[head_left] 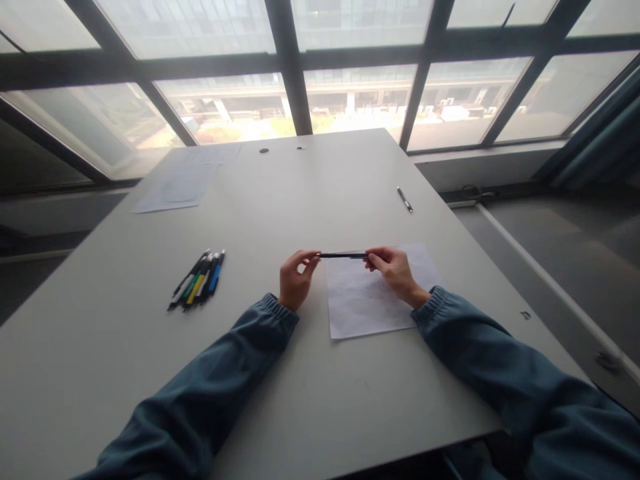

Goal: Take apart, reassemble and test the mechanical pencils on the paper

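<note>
A slim black pen [343, 255] is held level between my two hands, above the upper left part of a white sheet of paper [370, 300]. My left hand [297, 278] pinches its left end between thumb and fingertips. The thumb and fingers of my right hand [395, 270] close on the right end. Faint marks show on the sheet, too small to read. The right hand and sleeve cover part of the paper's right side.
Left of my hands lies a bunch of several pens [200, 280] with coloured barrels. Another pen [405, 199] lies near the table's right edge. Loose papers [180, 180] rest at the far left of the white table [300, 400]. Windows stand beyond.
</note>
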The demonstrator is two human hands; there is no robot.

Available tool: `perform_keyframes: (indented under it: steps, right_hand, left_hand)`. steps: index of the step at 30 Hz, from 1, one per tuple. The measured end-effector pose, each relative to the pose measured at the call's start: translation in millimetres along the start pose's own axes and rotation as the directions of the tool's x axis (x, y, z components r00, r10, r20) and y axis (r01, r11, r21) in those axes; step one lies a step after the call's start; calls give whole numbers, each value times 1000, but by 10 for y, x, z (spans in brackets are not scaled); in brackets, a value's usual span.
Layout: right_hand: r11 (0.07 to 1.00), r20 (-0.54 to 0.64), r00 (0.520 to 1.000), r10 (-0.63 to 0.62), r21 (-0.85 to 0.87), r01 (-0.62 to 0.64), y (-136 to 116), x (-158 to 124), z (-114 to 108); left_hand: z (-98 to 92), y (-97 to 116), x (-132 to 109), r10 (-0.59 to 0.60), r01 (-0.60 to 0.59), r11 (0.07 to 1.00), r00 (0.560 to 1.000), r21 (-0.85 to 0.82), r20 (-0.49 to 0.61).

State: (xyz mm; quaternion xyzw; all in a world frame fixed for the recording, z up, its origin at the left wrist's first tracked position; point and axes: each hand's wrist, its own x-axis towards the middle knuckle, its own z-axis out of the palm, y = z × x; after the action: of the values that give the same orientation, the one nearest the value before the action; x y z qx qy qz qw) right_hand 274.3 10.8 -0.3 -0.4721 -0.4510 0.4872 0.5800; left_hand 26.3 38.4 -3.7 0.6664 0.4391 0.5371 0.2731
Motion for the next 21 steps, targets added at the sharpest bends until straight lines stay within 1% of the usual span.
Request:
perform_keyframes:
  steps: [4,7,9,11,13,14,16,21]
  right_hand:
    - [976,10,993,-118,-184,118,3,-14,-21]
    - [906,22,970,-243,-352,235,-18,-35,-41]
    - [811,86,933,-351,-470,348,-61,-54,-59]
    - [683,204,876,-437,-559,471,-122,-79,-79]
    - [573,323,824,-466,-600,559,-187,-114,-96]
    - [536,363,809,-463,-611,582,-217,-134,-101]
    - [487,399,799,-450,-641,594,-266,-179,-104]
    - [418,347,817,-460,-727,544,-320,-249,-91]
  left_hand:
    - [-14,-14,3,-19,19,1000,1000,-20,-11]
    - [-20,-4,3,-28,28,999,1000,-26,-2]
    - [-22,8,3,-38,38,999,999,-23,-1]
    - [-25,21,2,-47,47,999,999,-19,-6]
    - [-31,33,2,-57,56,998,998,-16,-10]
    - [-35,37,1,-62,61,998,998,-14,-10]
    - [-44,42,0,-69,69,998,998,-4,-2]
    - [-66,15,-4,-55,55,998,998,11,24]
